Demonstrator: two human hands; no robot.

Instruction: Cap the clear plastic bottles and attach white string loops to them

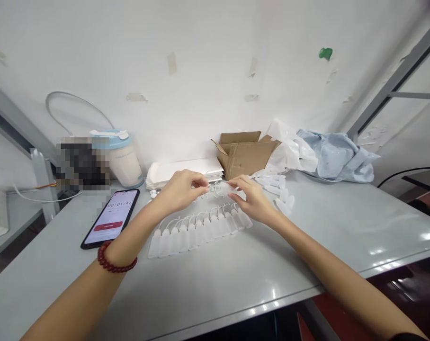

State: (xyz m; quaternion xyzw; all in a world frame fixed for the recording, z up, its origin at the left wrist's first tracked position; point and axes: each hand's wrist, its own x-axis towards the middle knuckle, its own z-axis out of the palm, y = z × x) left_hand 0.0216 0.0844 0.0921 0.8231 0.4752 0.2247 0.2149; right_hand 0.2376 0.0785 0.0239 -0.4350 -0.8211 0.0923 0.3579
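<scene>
Grey bench [186,293]: corded tags [201,232] lying in a row at 6 o'clock, apparently done; loose tags [286,203] remaining at 3; left hand [184,189] and right hand [252,196] posing narrow, can't tell if gripping.

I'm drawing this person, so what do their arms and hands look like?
The left hand and right hand wear no gloves. A dark red bracelet of small round beads circles the left arm. On the right arm, a bit of something black shows at the picture's bottom edge, too little to tell if it's a sleeve or a band.
</scene>
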